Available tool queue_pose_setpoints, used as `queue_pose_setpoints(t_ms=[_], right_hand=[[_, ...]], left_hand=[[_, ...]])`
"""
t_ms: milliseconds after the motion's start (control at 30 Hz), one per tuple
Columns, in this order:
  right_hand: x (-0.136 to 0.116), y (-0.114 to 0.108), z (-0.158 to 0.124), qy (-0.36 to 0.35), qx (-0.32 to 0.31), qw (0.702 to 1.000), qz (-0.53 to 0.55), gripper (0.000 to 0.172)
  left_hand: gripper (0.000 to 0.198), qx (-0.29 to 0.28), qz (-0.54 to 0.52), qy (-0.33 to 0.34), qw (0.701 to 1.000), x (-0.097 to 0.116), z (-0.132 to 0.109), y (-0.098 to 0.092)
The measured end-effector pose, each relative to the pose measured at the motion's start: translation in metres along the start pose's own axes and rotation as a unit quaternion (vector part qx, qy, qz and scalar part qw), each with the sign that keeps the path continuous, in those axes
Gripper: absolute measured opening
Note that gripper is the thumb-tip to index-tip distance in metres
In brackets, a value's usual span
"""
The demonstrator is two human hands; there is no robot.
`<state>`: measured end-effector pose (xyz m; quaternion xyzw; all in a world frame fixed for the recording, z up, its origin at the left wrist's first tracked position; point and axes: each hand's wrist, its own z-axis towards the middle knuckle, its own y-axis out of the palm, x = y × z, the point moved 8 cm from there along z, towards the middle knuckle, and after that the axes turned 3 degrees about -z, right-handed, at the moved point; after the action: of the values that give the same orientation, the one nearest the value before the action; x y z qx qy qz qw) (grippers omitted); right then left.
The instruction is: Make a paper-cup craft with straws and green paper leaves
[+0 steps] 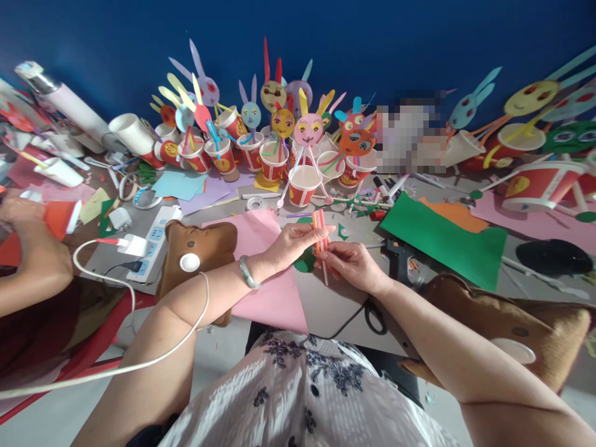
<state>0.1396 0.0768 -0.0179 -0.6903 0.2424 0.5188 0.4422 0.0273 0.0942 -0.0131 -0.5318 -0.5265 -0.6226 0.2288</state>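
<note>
In front of me, a small bundle of orange and pink strips [319,220] stands nearly upright between my hands. Whether they are folded paper or thin sticks, I cannot tell. My left hand [300,242] pinches the bundle from the left, thumb across its middle. Lower down, my right hand [350,264] grips it from the right, and a thin pale end sticks out below the fingers. Behind the hands lies a green paper disc [305,261], partly covered. Pink paper [274,304] lies under my left forearm. A black glue gun [398,257] rests to the right of my right hand.
Paper cups with rabbit-faced figures [305,186] line the back wall. Green paper [442,242] lies right, black-handled scissors [375,318] near the front edge. Brown cushions [200,245] sit either side. A power strip [156,245] and white cable lie left, near another person's arm [37,248].
</note>
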Motion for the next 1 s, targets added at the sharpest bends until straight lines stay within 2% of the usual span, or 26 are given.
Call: queue_pose_setpoints(t_ms=[233,567,767,1000], right_hand=[[0.002,0.001,0.0,0.003,-0.002,1.0,0.015,0.048],[0.01,0.006,-0.001,0.029,-0.033,0.997,0.062,0.049],[0.011,0.01,-0.001,0.043,-0.045,0.996,0.066,0.05],[0.006,0.011,-0.001,0.042,-0.053,0.995,0.07,0.052]], left_hand=[[0.064,-0.009,-0.003,-0.019,1.0,-0.003,-0.003,0.002],[0.053,-0.006,-0.001,-0.022,1.0,0.002,-0.003,0.005],[0.056,0.0,0.003,-0.031,1.0,-0.003,-0.002,0.001],[0.045,0.017,0.023,0.004,1.0,0.001,0.001,-0.002]])
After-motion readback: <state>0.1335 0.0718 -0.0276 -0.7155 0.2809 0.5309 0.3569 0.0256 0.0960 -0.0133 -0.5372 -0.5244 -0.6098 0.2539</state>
